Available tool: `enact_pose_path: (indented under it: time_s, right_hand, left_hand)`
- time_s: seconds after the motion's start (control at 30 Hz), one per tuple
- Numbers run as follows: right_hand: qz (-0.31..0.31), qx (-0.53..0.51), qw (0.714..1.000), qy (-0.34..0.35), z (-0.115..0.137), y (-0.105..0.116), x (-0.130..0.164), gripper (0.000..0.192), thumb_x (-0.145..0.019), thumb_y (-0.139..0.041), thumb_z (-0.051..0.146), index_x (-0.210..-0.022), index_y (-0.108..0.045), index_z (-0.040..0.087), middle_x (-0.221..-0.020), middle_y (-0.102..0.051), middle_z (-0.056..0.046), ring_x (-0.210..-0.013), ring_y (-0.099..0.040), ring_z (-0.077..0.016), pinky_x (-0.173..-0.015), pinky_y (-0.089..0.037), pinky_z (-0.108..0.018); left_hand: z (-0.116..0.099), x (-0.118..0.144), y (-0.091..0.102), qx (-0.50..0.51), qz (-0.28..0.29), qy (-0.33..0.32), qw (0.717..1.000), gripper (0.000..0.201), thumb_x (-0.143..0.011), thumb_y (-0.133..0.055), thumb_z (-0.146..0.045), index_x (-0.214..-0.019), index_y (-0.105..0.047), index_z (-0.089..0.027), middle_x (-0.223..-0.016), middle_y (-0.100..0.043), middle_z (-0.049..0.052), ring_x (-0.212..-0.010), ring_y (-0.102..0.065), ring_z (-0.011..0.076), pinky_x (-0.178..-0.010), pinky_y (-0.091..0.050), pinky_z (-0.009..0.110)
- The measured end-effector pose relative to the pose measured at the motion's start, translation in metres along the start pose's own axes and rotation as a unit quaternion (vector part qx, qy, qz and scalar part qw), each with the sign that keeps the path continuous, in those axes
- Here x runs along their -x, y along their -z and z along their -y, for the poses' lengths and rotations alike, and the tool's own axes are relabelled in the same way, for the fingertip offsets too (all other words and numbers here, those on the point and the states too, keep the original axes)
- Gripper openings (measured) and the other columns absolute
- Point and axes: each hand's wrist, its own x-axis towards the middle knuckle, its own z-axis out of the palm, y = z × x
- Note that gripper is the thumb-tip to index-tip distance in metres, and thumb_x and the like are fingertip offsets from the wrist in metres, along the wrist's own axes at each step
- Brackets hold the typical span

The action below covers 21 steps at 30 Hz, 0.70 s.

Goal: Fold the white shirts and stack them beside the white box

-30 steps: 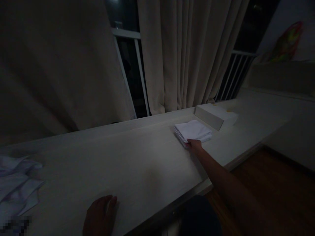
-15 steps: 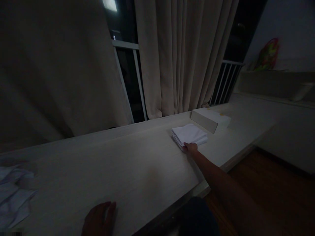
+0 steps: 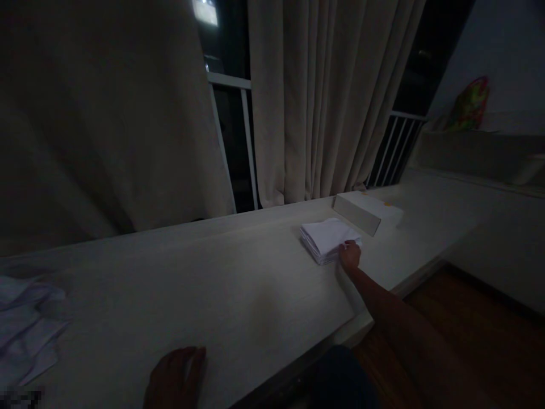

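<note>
A stack of folded white cloths (image 3: 326, 236) lies on the pale wooden surface, right of centre. At its near right corner is my right hand (image 3: 350, 255), fingers closed on the edge of the folded cloth. My left hand (image 3: 174, 378) rests on the surface near the bottom of the view, holding nothing, its fingers loosely bent and the thumb apart. At the far left, a loose heap of crumpled white cloths (image 3: 28, 329) is cut off by the edge of the view.
Behind the stack sits a white box (image 3: 361, 210) with small orange marks. Long beige curtains (image 3: 293, 113) and a railing run along the back. A bright red and green item (image 3: 470, 105) stands on a ledge at right. The platform's front edge (image 3: 357, 326) drops to a brown floor.
My right hand has moved right along the stack, from its near front corner to its right corner. The left hand stays about where it was. The view has shifted slightly.
</note>
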Motion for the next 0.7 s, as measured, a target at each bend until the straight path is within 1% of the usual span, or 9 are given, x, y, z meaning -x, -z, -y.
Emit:
enact_pose_path:
  time_s: [0.1, 0.13, 0.2, 0.23, 0.3, 0.37, 0.43, 0.57, 0.7]
  right_hand:
    - [0.044, 0.104, 0.989, 0.1, 0.0, -0.008, 0.016, 0.039, -0.091, -0.051, 0.026, -0.129, -0.057, 0.019, -0.147, -0.044, -0.016, -0.137, -0.032, -0.0326, -0.113, -0.024, -0.046]
    - [0.062, 0.162, 0.973, 0.151, -0.001, -0.013, 0.023, 0.04, -0.092, -0.049, 0.026, -0.13, -0.057, 0.021, -0.15, -0.04, -0.014, -0.139, -0.029, -0.033, -0.113, -0.021, -0.047]
    - [0.076, 0.277, 0.925, 0.248, -0.004, -0.029, 0.037, 0.043, -0.095, -0.043, 0.025, -0.136, -0.052, 0.023, -0.154, -0.035, -0.013, -0.141, -0.025, -0.0335, -0.114, -0.017, -0.051]
    - [0.074, 0.315, 0.903, 0.284, -0.005, -0.038, 0.044, 0.045, -0.096, -0.04, 0.025, -0.14, -0.049, 0.023, -0.156, -0.032, -0.012, -0.143, -0.022, -0.0335, -0.114, -0.014, -0.053]
    - [0.077, 0.341, 0.879, 0.325, -0.004, -0.054, 0.054, 0.049, -0.097, -0.036, 0.025, -0.146, -0.04, 0.023, -0.159, -0.025, -0.01, -0.146, -0.014, -0.0322, -0.115, -0.007, -0.055]
    - [0.094, 0.346, 0.868, 0.343, 0.0, -0.067, 0.057, 0.052, -0.098, -0.033, 0.027, -0.15, -0.034, 0.022, -0.162, -0.02, -0.009, -0.148, -0.007, -0.0304, -0.116, -0.003, -0.056]
    - [0.102, 0.345, 0.87, 0.337, 0.008, -0.075, 0.049, 0.056, -0.099, -0.032, 0.031, -0.152, -0.028, 0.017, -0.162, -0.017, -0.011, -0.149, -0.003, -0.0303, -0.116, -0.002, -0.056]
    - [0.09, 0.357, 0.885, 0.285, 0.031, -0.084, 0.013, 0.069, -0.097, -0.038, 0.044, -0.154, -0.021, 0.009, -0.161, -0.013, -0.018, -0.148, -0.003, -0.0348, -0.115, -0.002, -0.06]
    - [0.115, 0.374, 0.874, 0.288, 0.043, -0.1, -0.013, 0.067, -0.096, -0.042, 0.047, -0.155, -0.023, 0.019, -0.162, -0.014, -0.016, -0.147, -0.003, -0.039, -0.11, -0.001, -0.069]
  left_hand:
    - [-0.008, 0.006, 0.004, -0.013, -0.019, -0.009, 1.0, 0.047, -0.089, -0.041, -0.057, -0.1, -0.066, -0.019, -0.108, -0.066, 0.01, -0.111, -0.055, 0.028, -0.104, -0.038, 0.044]
    - [-0.012, 0.008, 0.006, -0.018, -0.032, -0.007, 0.999, 0.047, -0.089, -0.041, -0.057, -0.1, -0.066, -0.019, -0.109, -0.065, 0.01, -0.111, -0.054, 0.0279, -0.103, -0.039, 0.044]
    - [-0.02, 0.012, 0.011, -0.014, -0.045, -0.01, 0.999, 0.046, -0.09, -0.042, -0.055, -0.1, -0.066, -0.018, -0.108, -0.065, 0.01, -0.109, -0.055, 0.0265, -0.101, -0.041, 0.042]
    - [-0.024, 0.013, 0.012, -0.012, -0.053, -0.011, 0.998, 0.045, -0.091, -0.042, -0.054, -0.099, -0.066, -0.018, -0.107, -0.064, 0.01, -0.107, -0.055, 0.0258, -0.099, -0.041, 0.041]
    - [-0.028, 0.014, 0.015, -0.008, -0.064, -0.012, 0.998, 0.043, -0.091, -0.043, -0.052, -0.099, -0.066, -0.017, -0.104, -0.063, 0.01, -0.104, -0.056, 0.025, -0.097, -0.043, 0.041]
    - [-0.029, 0.014, 0.017, -0.003, -0.07, -0.011, 0.997, 0.041, -0.091, -0.043, -0.051, -0.098, -0.066, -0.017, -0.103, -0.063, 0.01, -0.103, -0.056, 0.025, -0.095, -0.043, 0.041]
    - [-0.029, 0.014, 0.017, 0.005, -0.07, -0.007, 0.998, 0.04, -0.091, -0.044, -0.05, -0.096, -0.066, -0.018, -0.102, -0.062, 0.01, -0.102, -0.056, 0.0252, -0.095, -0.043, 0.041]
    - [-0.028, 0.015, 0.018, 0.018, -0.066, -0.003, 0.998, 0.041, -0.091, -0.043, -0.052, -0.097, -0.066, -0.018, -0.104, -0.062, 0.009, -0.103, -0.056, 0.0255, -0.096, -0.042, 0.043]
    - [-0.026, 0.014, 0.016, 0.025, -0.068, 0.001, 0.997, 0.04, -0.091, -0.044, -0.052, -0.098, -0.065, -0.019, -0.105, -0.061, 0.009, -0.103, -0.056, 0.0252, -0.095, -0.043, 0.042]
